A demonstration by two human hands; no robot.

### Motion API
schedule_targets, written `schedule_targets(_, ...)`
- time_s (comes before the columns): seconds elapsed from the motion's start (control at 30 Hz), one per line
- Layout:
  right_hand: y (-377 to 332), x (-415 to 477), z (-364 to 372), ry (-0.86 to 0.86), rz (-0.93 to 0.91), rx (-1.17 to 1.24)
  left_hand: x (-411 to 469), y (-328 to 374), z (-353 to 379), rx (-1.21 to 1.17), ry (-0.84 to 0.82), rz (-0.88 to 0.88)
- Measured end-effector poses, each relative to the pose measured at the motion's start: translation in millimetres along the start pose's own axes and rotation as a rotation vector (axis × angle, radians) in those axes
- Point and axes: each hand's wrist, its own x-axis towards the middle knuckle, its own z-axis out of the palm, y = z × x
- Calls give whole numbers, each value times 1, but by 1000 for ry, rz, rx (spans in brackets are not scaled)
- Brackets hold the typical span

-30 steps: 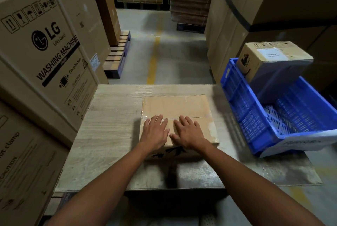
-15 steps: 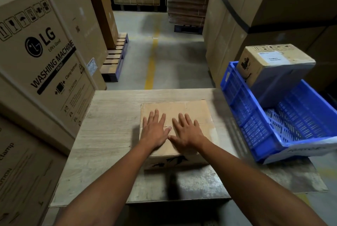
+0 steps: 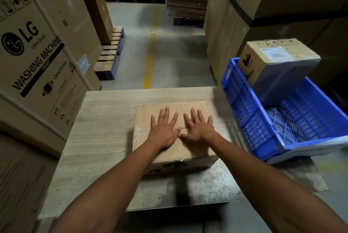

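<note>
Pressing the left hand (image 3: pixel 164 131) and right hand (image 3: pixel 198 130) flat on the cardboard box (image 3: pixel 174 135) on the bench (image 3: pixel 105 120), fingers (image 3: pixel 165 115) spread apart.

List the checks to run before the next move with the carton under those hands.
1. Left hand and right hand flat on top of the carton: ok.
2. Grip on the carton for a lift: not ok, fingers straight.
3. Carton fully on the table: ok.
4. Top seam closed: ok.
5. Free room in the blue crate beside the small box: ok.
6. Carton's weight: cannot tell.
</note>
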Motion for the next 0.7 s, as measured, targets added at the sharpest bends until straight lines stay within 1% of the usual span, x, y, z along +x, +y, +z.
schedule_targets(0.1,1,-2,-3,-5,-14,15,0,1,-3,2,-24,-8)
schedule_targets(0.17,-2,-9,-3,34,-4,43,-4,6,-7,-9,-12,-12)
schedule_targets(0.23,-8,-22,5,147,19,68,-14,13,-8,-5,65,43)
schedule_targets(0.3,-13,-38,18,304,57,88,-30,21,-1,-12,143,136)
schedule_targets(0.37,-13,-51,35,434,73,106,-43,27,12,-20,157,195)
schedule_targets(0.43,-13,-58,50,490,63,99,-49,31,23,-43,136,181)
schedule_targets(0.5,-13,-58,56,477,64,97,-47,32,23,-58,119,168)
schedule_targets(0.6,-17,-57,45,417,69,80,-45,31,18,-40,110,182)
schedule_targets(0.7,-23,-60,33,345,111,72,-51,27,16,-37,123,197)
